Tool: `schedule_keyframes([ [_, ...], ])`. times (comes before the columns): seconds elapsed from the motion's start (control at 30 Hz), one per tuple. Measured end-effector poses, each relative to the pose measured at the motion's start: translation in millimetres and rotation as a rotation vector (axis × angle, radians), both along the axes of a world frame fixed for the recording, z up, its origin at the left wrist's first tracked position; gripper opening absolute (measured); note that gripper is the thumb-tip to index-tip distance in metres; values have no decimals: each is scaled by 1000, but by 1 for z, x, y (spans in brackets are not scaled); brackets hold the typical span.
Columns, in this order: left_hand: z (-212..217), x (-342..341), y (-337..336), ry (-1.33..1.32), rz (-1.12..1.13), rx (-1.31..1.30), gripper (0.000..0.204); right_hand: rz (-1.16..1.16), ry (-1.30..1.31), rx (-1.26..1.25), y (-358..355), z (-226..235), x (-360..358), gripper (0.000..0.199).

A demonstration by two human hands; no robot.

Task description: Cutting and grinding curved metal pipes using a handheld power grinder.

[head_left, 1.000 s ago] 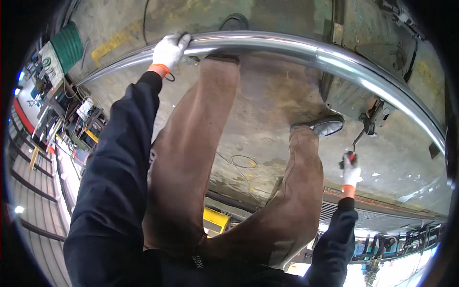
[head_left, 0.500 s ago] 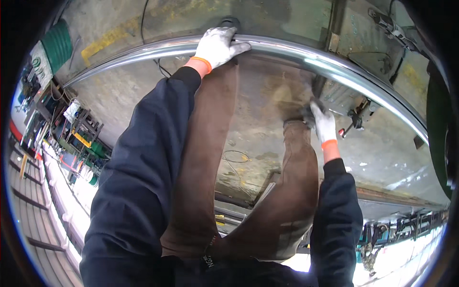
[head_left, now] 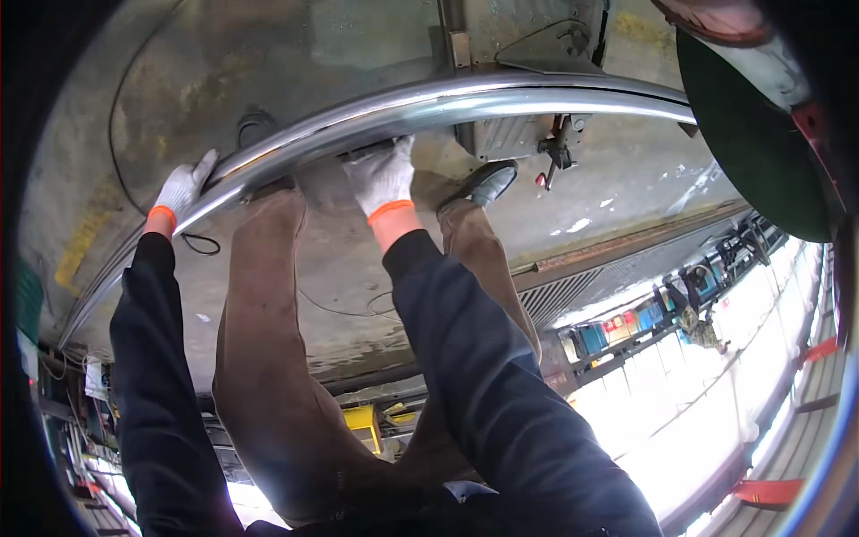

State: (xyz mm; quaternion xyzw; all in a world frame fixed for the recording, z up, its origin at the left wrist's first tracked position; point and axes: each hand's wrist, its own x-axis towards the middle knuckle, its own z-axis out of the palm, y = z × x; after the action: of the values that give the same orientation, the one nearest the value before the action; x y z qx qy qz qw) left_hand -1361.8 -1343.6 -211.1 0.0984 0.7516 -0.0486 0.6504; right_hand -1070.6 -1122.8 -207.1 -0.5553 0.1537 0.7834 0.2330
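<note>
Long shiny metal tubes (head_left: 429,106), lying side by side, run across the view and look bent by the lens. Toward their left end, my left hand (head_left: 183,190), in a white glove with an orange cuff, grips their edge, its fingers lying along the metal. My right hand (head_left: 383,177), gloved the same way, is closed just under the tubes' near side at mid-length. A dark, flat-looking object (head_left: 365,152) shows at its fingertips, partly hidden by the glove; its kind cannot be made out.
Below the tubes stand a metal bracket with a red-knobbed lever (head_left: 557,157) and my dark shoe (head_left: 492,183). A large dark green rounded shape (head_left: 752,134) covers the right side. A black cable (head_left: 114,116) lies on the stained floor at left.
My view has swung to the right. My left hand is now nearer the tubes' left end in view. My right hand has risen from beside my leg to the tubes' underside.
</note>
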Motion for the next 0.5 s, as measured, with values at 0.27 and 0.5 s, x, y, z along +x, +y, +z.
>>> schedule_keyframes([
  [0.27, -47, -19, -38, -85, -209, -77, 103, -131, -72, -108, -15, -23, -28, 63],
  [0.5, -78, -15, -92, -144, -299, 145, 50, -218, -118, -218, 0, -20, -36, 62],
])
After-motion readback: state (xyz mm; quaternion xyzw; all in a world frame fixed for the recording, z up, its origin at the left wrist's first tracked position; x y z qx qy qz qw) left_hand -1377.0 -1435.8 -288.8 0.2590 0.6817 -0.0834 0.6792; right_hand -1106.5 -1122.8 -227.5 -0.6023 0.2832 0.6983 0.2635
